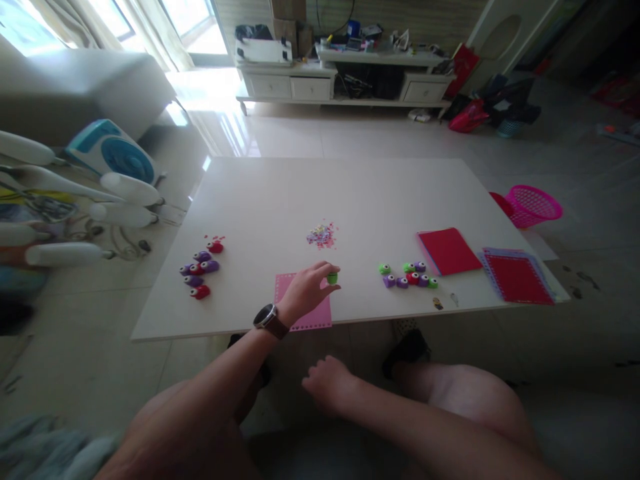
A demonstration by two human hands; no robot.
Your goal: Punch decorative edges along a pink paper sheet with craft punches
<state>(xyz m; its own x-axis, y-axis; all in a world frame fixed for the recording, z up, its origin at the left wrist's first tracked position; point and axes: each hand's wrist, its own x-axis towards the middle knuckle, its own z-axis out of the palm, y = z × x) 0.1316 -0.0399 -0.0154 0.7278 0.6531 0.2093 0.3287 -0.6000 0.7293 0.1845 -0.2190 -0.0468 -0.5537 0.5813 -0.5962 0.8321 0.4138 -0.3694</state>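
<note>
My left hand (313,287), with a watch on its wrist, holds a small green punch (333,277) between thumb and fingers. Under this hand a pink sheet (317,315) with punched edges lies at the table's front edge. My right hand (327,385) hangs below the front edge, its fingers curled; what it holds, if anything, is hidden. Beyond the sheet is a pile of colourful paper bits (321,235). To the right stands a group of green, purple and red punches (413,279). Purple and red punches (197,268) stand at the left, near red bits (215,237).
A red stack of sheets (450,251) and another with punched edges (520,277) lie on the white table (340,187) at the right. Two small objects (438,303) are near the front edge. Past the right edge is a pink basket (534,205).
</note>
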